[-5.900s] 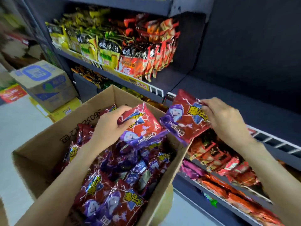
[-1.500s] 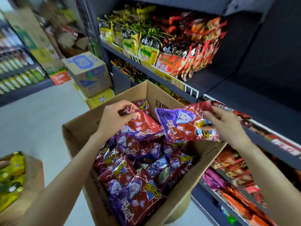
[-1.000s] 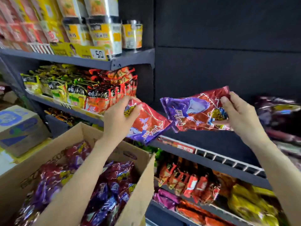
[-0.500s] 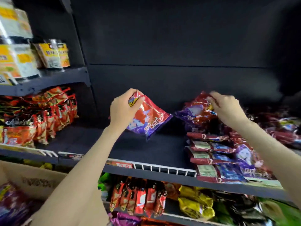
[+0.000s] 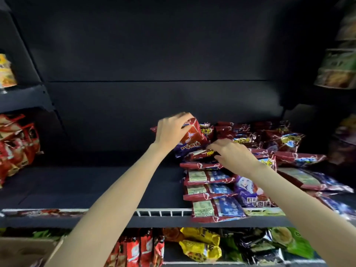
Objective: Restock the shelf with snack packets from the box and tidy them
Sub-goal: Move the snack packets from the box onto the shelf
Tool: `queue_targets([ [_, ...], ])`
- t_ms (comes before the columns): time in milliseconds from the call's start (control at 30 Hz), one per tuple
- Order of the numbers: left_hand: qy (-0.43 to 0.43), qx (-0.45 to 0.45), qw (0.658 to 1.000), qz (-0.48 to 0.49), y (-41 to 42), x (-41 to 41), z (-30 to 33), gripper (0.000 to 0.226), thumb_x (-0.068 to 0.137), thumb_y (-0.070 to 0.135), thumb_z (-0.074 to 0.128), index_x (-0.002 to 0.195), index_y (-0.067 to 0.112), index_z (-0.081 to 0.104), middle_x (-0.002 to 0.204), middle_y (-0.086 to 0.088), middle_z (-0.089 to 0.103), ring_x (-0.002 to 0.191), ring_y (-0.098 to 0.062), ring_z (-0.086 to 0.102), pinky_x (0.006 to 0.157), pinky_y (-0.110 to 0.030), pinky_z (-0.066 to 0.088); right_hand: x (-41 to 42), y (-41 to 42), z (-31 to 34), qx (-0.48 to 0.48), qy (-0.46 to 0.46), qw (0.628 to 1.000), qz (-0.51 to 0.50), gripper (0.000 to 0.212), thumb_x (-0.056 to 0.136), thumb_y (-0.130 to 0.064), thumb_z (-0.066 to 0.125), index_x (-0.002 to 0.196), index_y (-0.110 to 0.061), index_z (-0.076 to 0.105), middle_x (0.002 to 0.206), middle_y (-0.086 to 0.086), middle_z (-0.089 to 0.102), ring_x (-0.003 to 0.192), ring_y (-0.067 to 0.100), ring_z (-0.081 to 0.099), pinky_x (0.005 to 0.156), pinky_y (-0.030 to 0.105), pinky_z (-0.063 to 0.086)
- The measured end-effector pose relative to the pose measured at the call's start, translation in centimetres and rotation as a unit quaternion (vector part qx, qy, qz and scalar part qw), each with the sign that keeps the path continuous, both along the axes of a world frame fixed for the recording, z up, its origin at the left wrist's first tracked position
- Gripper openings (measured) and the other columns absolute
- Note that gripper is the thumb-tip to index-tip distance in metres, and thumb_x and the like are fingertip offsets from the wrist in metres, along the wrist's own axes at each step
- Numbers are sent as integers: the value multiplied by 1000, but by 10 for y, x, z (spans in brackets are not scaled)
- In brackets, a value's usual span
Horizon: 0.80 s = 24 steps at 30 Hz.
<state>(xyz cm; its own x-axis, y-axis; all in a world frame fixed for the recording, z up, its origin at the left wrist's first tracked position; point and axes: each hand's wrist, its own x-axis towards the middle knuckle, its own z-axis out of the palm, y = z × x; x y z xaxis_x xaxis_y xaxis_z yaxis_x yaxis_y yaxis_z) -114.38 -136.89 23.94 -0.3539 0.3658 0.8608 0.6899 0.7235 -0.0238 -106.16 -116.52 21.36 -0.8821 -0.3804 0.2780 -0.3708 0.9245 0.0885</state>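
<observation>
Down low, the box (image 5: 23,251) corner peeks in at bottom left. Up on the shelf (image 5: 96,189), the right hand (image 5: 234,156) lies on the stacked packets (image 5: 212,191), fingers reaching into them; whether it pinches one, can't tell. Farther back, the left hand (image 5: 171,130) grips a red packet (image 5: 192,138) at the stack's rear.

Dim scene: the dark shelf (image 5: 96,185) back swallows light, with a faint pale sheen on its right. Both forearms are brightly lit from the front. Packets (image 5: 210,189) glint. The edges bow with wide-angle distortion, and side goods and both hands are blurred
</observation>
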Motion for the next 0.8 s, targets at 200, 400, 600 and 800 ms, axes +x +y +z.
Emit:
queue_targets([
  [200,-111,-12,993,-33,42,-22,-19,18,84,27,70,97,15,67,86,0,71,72,-21,68,57,-35,56,-6,4,-7,-15,67,998,-2,31,88,-4,57,115,-20,63,96,3,68,90,26,63,65,40,56],
  [400,-502,-140,841,-146,41,-25,-11,39,90,32,61,129,26,56,130,5,58,113,-6,54,93,-23,42,-12,-7,-6,-135,49,989,27,17,93,-12,55,105,-13,67,96,8,70,84,29,67,70,43,54],
  [600,-517,-93,842,-122,-28,-11,-6,60,88,29,64,140,39,36,138,13,41,122,-2,37,97,-23,29,-10,-9,-16,-126,108,986,26,12,87,-20,67,98,-16,69,90,0,66,76,21,65,51,29,48],
  [800,-519,-59,847,-101,-34,-12,-41,40,97,34,49,136,27,46,130,7,55,118,-11,53,96,-25,42,-9,-11,-19,-135,113,984,-27,27,87,-29,66,106,-12,57,95,1,65,69,20,65,49,27,46],
])
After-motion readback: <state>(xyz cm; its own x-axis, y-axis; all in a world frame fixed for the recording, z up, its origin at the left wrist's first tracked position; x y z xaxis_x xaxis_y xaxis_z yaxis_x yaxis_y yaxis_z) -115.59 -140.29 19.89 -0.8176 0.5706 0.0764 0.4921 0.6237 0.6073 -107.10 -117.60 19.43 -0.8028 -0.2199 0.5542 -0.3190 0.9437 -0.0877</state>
